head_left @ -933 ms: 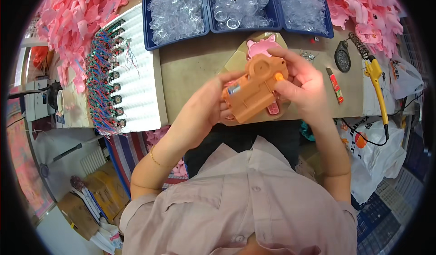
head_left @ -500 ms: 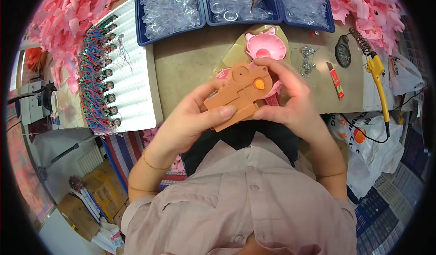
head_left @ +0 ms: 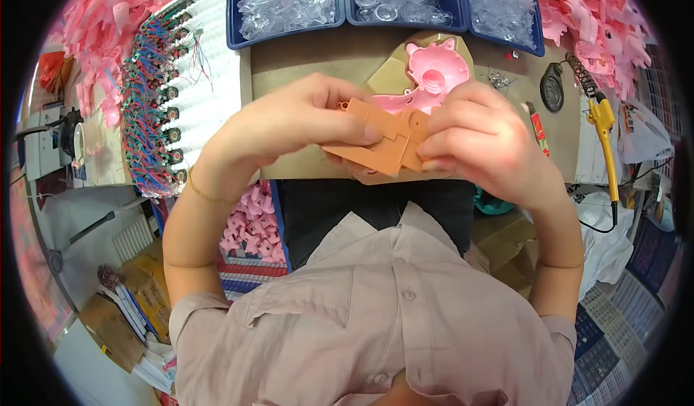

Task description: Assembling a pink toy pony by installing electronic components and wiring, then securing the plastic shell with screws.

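Note:
Both hands hold an orange-brown plastic casing [head_left: 385,144] with stepped seams, just over the near edge of the table. My left hand [head_left: 307,113] grips its left end, thumb lying along the top face. At the other end, the curled fingers of my right hand [head_left: 481,135] pinch the casing and hide its rounded part. Behind it, a pink animal-shaped plastic shell [head_left: 441,74] lies open side up on a tan board [head_left: 394,70], partly covered by my hands.
Blue bins [head_left: 289,43] of clear plastic parts line the back. Wired round components [head_left: 155,110] lie along a white ridged sheet [head_left: 217,110] at left. Pink parts [head_left: 119,9] are heaped at both far corners. A red cutter [head_left: 538,133] and yellow soldering iron [head_left: 601,128] are at right.
The casing has been turned in my hands and tilted. My right hand has shifted from its rim to curl over its right end, and my left hand now comes from above.

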Demonstrator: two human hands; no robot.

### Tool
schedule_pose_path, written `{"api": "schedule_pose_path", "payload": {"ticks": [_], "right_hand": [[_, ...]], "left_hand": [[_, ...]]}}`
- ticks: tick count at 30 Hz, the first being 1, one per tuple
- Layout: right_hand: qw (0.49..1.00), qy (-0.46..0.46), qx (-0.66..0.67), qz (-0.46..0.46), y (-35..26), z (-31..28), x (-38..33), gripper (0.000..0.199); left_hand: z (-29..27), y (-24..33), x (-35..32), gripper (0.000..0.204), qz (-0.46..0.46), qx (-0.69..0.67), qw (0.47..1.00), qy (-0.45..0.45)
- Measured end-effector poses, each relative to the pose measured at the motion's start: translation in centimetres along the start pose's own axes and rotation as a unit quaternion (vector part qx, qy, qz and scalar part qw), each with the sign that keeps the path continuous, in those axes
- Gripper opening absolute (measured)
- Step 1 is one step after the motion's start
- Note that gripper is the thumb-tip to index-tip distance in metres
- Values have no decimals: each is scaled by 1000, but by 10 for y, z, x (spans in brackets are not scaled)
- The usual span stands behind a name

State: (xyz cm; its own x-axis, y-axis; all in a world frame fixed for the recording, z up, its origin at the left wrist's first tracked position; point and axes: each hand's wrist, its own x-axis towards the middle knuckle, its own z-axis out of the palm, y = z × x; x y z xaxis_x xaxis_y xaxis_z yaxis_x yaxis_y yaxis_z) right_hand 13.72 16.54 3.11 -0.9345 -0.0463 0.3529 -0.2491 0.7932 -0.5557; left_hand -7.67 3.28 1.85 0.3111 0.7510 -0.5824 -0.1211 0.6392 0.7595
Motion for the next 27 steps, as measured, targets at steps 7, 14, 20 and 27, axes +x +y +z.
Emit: {"api": "schedule_pose_path", "payload": {"ticks": [7,14,20,27], "right_hand": [[965,170,-186,75,2,10,-19,23],[952,136,133,239,-3,-2,-22,42],[993,46,20,106,-6,-4,-34,48],[974,9,-5,224,31,6,-28,35]], "left_hand": [[52,-7,3,42,133,-49,975,168],[60,-40,8,45,303,194,890,279],[63,-47,-4,49,403,372,784,292],[79,-75,51,51,395,398,662,498]]}}
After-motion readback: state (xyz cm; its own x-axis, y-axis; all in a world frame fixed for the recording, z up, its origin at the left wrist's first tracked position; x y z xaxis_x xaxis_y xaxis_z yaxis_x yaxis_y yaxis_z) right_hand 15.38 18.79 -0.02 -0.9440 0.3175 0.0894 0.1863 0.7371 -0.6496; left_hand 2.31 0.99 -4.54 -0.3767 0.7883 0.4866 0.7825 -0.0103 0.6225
